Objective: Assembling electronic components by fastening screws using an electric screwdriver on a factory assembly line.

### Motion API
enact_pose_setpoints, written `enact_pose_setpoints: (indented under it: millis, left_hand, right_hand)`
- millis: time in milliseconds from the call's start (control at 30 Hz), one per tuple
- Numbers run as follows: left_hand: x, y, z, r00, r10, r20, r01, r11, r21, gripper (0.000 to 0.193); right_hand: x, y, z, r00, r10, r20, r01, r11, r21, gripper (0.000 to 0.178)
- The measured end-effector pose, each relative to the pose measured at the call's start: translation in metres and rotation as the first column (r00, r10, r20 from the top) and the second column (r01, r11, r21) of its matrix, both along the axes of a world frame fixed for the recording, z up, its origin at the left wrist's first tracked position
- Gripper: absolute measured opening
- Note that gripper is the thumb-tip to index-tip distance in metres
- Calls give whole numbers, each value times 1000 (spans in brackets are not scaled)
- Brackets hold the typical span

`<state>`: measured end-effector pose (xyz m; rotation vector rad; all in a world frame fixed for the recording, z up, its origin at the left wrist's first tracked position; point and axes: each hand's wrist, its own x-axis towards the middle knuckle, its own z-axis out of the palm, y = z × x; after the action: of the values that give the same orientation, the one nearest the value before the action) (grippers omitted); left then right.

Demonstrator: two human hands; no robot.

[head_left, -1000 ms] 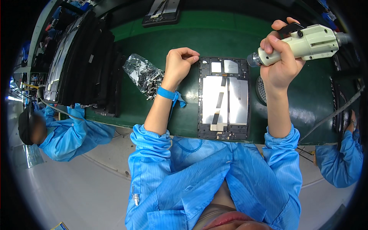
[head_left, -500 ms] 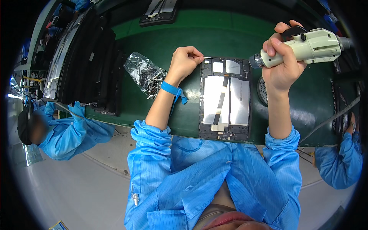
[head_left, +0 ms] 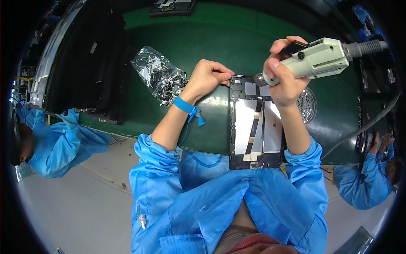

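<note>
An opened tablet, its silver battery panels and black ribbon cables exposed, lies upright before me, its lower end at the bench edge. At its upper left corner my left hand is closed in a pinch on a small silvery metal piece. Wrapped in my right hand is a cream electric screwdriver, held slantwise. Its tip points left over the tablet's upper part; whether it touches cannot be made out. My right hand and forearm hide part of the tablet's right side.
Left of my left hand lies a clear plastic bag of small metal parts. A round perforated metal dish sits beside my right forearm. Stacked dark tablets stand at left; another tablet lies at the far edge. Blue-sleeved co-workers sit both sides.
The screwdriver in my right hand has moved left, its tip now over the tablet's top. My left hand keeps its pinch at the corner. The whole view has shifted somewhat.
</note>
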<state>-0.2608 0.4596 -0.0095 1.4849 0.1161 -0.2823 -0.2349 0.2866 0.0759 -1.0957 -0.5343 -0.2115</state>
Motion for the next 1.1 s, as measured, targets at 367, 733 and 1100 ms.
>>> enact_pose_setpoints:
  millis: [367,733,1100]
  left_hand:
    - [3,9,4,991,-100,93,92,992,85,14]
    - [6,8,0,995,-74,68,67,993,96,10]
    - [5,6,8,998,-57,-23,59,993,104,5]
  right_hand:
    - [4,30,-30,999,47,27,-45,997,-61,47]
    - [1,33,-37,996,89,18,-87,992,-89,47]
    - [1,36,-42,998,59,31,-54,992,-117,48]
